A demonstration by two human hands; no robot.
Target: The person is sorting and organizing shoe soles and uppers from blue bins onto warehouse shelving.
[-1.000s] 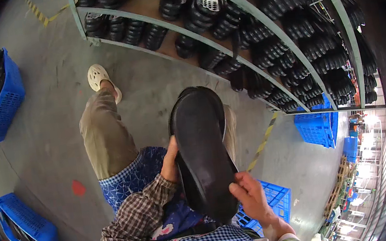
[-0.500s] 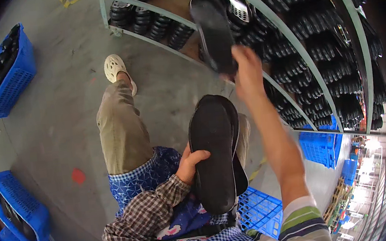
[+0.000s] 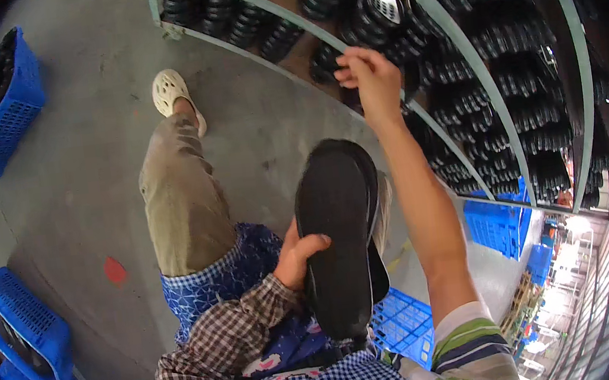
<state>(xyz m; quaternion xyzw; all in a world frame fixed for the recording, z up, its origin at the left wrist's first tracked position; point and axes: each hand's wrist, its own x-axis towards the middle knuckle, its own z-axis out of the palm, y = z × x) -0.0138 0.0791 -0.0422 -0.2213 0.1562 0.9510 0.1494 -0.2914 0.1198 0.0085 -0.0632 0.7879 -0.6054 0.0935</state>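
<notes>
Far left of the left hand (image 3: 301,256) stood an upper blue crate (image 3: 11,137) of dark pieces, with a lower blue crate (image 3: 25,297) nearer. A red floor patch (image 3: 114,270) lay left of that hand, a cream clog (image 3: 170,89) above. The hand gripped the black soles (image 3: 333,194) just to its right, thumb pressed on the top one. Above them was the right hand (image 3: 373,81), fingers loosely curled and slightly parted; whether it touched the rack (image 3: 581,61), loaded with dark footwear (image 3: 513,39) to its right, could not be told.
</notes>
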